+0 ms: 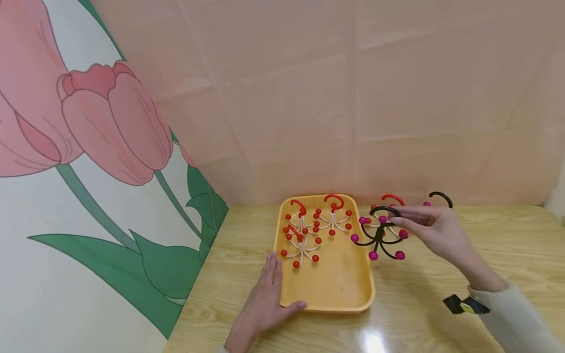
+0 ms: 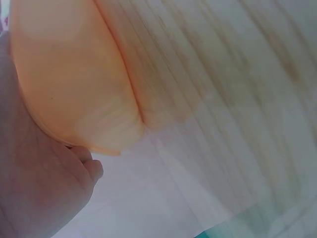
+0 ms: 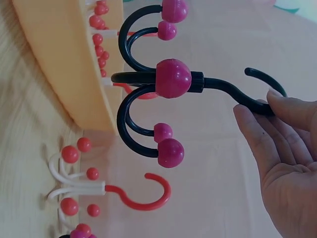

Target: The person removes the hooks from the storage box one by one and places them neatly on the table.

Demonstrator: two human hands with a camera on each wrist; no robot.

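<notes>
My right hand point(image 1: 437, 230) pinches the black hook of a rotating hook hanger point(image 1: 378, 234) between thumb and fingers. This hanger has curved black arms tipped with magenta balls; it hangs in the air over the yellow tray's point(image 1: 333, 291) right rim. In the right wrist view the hook hanger point(image 3: 173, 78) shows sideways. My left hand point(image 1: 263, 301) rests against the tray's left side with straight fingers, its thumb at the front rim. Three white hangers with red hooks and red balls, one of them a near white hanger point(image 1: 302, 247), stand inside the tray's left and back part.
Right of the tray, another white hanger point(image 3: 101, 188) with a red hook stands on the wooden table point(image 1: 441, 294). Behind my right hand, a second black hook point(image 1: 442, 198) shows. A pink cloth point(image 1: 282, 122) hangs at the back; a tulip-print panel point(image 1: 110, 127) stands left.
</notes>
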